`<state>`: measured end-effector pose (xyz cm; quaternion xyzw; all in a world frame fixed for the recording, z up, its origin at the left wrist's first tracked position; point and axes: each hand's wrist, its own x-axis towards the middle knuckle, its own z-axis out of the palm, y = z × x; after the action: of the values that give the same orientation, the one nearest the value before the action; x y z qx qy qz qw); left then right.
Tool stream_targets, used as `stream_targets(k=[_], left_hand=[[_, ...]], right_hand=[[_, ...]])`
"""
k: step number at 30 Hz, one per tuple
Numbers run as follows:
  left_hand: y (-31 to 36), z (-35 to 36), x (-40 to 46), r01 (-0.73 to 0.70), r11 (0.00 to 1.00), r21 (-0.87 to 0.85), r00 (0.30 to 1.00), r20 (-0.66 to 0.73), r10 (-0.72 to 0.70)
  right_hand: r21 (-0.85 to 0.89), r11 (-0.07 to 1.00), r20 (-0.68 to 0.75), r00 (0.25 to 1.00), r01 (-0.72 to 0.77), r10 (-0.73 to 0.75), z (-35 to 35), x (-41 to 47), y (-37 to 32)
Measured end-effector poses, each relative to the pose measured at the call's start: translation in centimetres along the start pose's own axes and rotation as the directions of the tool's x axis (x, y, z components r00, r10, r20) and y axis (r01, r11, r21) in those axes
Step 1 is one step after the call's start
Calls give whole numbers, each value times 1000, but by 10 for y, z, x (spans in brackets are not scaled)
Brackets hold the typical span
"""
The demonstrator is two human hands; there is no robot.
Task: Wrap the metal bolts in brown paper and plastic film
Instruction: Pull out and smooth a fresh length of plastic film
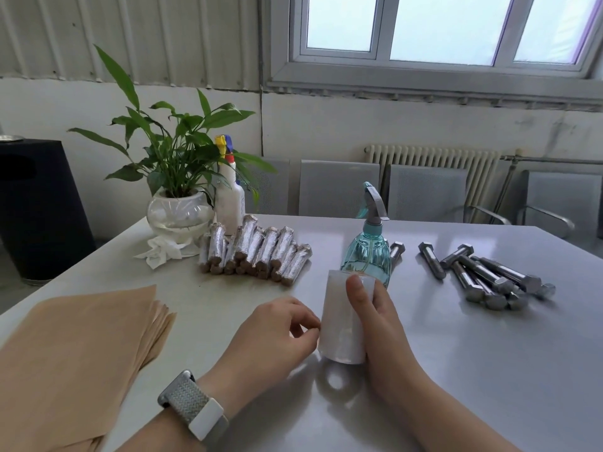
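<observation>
My right hand grips a white roll of plastic film, held just above the grey table near its middle. My left hand is at the roll's left side, its fingertips curled and touching the film's edge. A stack of brown paper sheets lies at the front left. Several bare metal bolts lie in a heap at the right. Several bolts wrapped in paper and film are piled at the back, left of centre.
A teal spray bottle stands right behind the roll. A potted plant in a glass bowl, a white spray bottle and crumpled tissue sit at the back left. Grey chairs line the far side.
</observation>
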<state>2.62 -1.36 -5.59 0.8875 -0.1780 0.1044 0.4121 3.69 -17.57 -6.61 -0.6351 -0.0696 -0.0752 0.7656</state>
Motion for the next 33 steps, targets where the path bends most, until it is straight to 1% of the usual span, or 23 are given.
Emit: stream_targets(k=[3,8,11,13,16,18,21,22,26,30,33], left_hand=[[1,-1,-1,-9,1000,28,1000,-10,9],[2,-2,-1,-13,995,97,999,-28,16],[2,-2,-1,-15,996,88,999,-39,18],[1,-1,-1,26,1000,7,999,-37,-26],[4,-3,1,148,962,-231,989,32,-144],[5,-2,3,217,900,-377,976,76,-203],[4,0,5,296,766,-571,954,139,-265],[2,0,5,300,750,-590,953,147,-265],[-2,2,4,273,788,-552,961,120,-248],[-3,4,4,296,740,-604,955,181,-234],[-3,5,5,287,723,-628,958,186,-219]], right_hand=[[-31,1000,4,1000,7,-7,0,1,1],[-32,999,-1,1000,3,-3,-1,0,0],[-12,1000,-19,1000,-17,17,-1,0,-1],[25,999,-30,999,-39,39,-1,0,-2],[80,994,-27,997,-68,70,-2,1,-5],[103,991,-21,996,-86,89,-2,1,-6],[122,986,-18,993,-111,114,-2,0,-6],[129,985,-20,993,-111,115,-1,0,-6],[161,980,-18,992,-119,123,-2,0,-7],[228,964,7,990,-138,140,-2,0,-7],[224,967,13,992,-123,123,-1,0,-7]])
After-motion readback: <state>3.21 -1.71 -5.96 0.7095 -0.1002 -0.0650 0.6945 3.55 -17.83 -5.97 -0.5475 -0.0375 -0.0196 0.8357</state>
